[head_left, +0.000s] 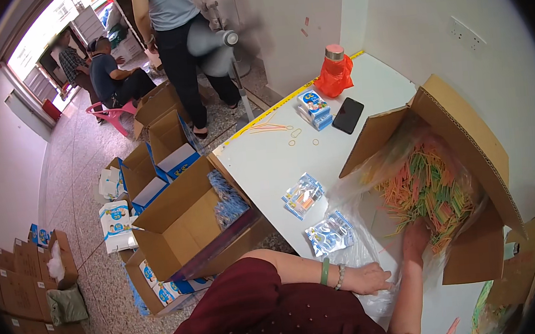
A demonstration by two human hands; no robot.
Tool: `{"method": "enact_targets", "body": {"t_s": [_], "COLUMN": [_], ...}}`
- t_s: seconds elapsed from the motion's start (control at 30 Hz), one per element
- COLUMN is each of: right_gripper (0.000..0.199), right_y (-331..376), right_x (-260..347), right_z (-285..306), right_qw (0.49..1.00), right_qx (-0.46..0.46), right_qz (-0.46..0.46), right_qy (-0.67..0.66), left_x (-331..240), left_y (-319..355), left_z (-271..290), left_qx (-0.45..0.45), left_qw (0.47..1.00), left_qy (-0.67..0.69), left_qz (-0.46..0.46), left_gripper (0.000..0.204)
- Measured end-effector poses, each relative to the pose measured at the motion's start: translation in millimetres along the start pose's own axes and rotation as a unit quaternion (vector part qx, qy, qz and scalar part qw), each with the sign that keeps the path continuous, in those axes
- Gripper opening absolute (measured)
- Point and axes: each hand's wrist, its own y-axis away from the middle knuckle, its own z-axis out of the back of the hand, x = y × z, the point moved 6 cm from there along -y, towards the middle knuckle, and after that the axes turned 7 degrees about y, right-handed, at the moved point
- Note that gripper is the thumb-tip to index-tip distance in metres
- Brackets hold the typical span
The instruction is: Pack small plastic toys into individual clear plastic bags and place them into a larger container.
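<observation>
My left hand [368, 279], with a green bangle and a beaded bracelet at the wrist, lies over the white table's near part. Its fingers are curled together at the clear plastic liner [366, 238]; what they hold, if anything, is hard to make out. My right hand [416, 240] reaches into the opening of a tipped cardboard box [462, 140]. Its fingertips are hidden among thin pink, yellow and green sticks [429, 191] piled on the liner. Left of the liner lie two small clear packets with blue print, one packet [304, 195] farther off and another packet [330, 233] nearer.
On the white table [254, 158] are a black phone [348, 115], stacked small boxes [315, 110], a bottle in a red bag [334, 72] and rubber bands [295, 134]. An open carton [178, 232] adjoins its left edge. Beyond are a fan [229, 38], a standing person [174, 41] and other people.
</observation>
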Motion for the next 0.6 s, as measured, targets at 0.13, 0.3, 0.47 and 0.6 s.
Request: {"method": "enact_targets", "body": {"t_s": [0.13, 0.3, 0.47, 0.6], "right_gripper": [0.021, 0.026, 0.02, 0.014], "right_y": [1.4, 14.3, 9.4, -5.5], "right_x": [5.0, -10.9, -9.0, 1.1], "right_z": [2.9, 6.7, -0.9, 7.1], "right_qw": [0.996, 0.988, 0.997, 0.995], "right_qx": [0.052, 0.0, 0.04, 0.014], "right_qz": [-0.026, 0.015, 0.015, 0.068], "right_qy": [-0.075, -0.153, -0.066, -0.077], "left_x": [1.0, -5.2, 16.7, 14.9], "left_y": [6.0, -0.6, -5.4, -7.1], "left_z": [-2.0, -15.3, -33.3, -10.4], "left_qx": [0.011, 0.016, -0.041, 0.072], "left_qw": [1.0, 1.0, 0.999, 0.99], "left_qy": [-0.004, 0.009, 0.019, -0.041], "left_qz": [0.027, 0.007, 0.012, 0.114], "left_gripper": [0.039, 0.034, 0.021, 0.026]}}
